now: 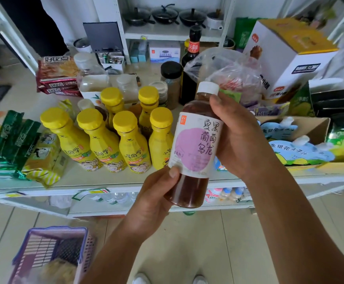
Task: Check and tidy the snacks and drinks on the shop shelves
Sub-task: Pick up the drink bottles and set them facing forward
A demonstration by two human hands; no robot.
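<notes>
The bottle (193, 144) held brown tea, with a white cap and lilac-disc label. The left hand (154, 197) curled its fingers round the base, the right hand (240, 140) round the shoulder.

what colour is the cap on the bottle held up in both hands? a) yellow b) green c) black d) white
d: the tea bottle, gripped by the left hand at its base and the right hand higher up, has a white cap, unlike the yellow-capped bottles on the shelf.
</notes>
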